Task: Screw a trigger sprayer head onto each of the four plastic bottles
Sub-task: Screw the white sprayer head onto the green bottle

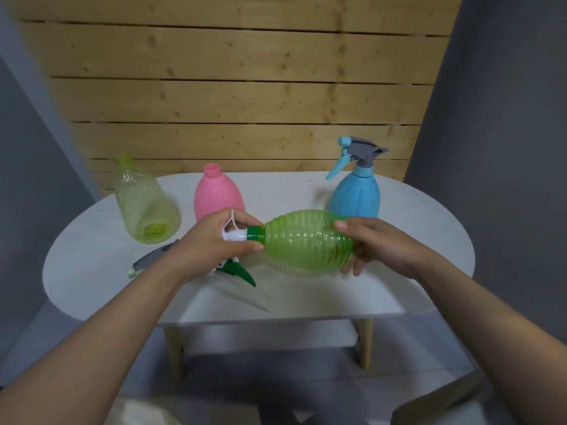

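I hold a ribbed green bottle (306, 240) sideways above the white table (429, 234). My right hand (377, 246) grips its base end. Around the white and green sprayer head (245, 236) at the bottle's neck, my left hand (214, 240) is closed; the green trigger (242, 273) points down below my fingers. A blue bottle (356, 194) with a grey and blue sprayer head (357, 154) fitted stands upright behind. A pink bottle (216, 194) with a bare neck stands behind my left hand. A pale yellow-green bottle (144, 200), also headless, stands at the left.
A loose grey sprayer head (150, 259) lies on the table left of my left forearm. A wooden slat wall rises behind the table. Wooden table legs and a grey tiled floor show below.
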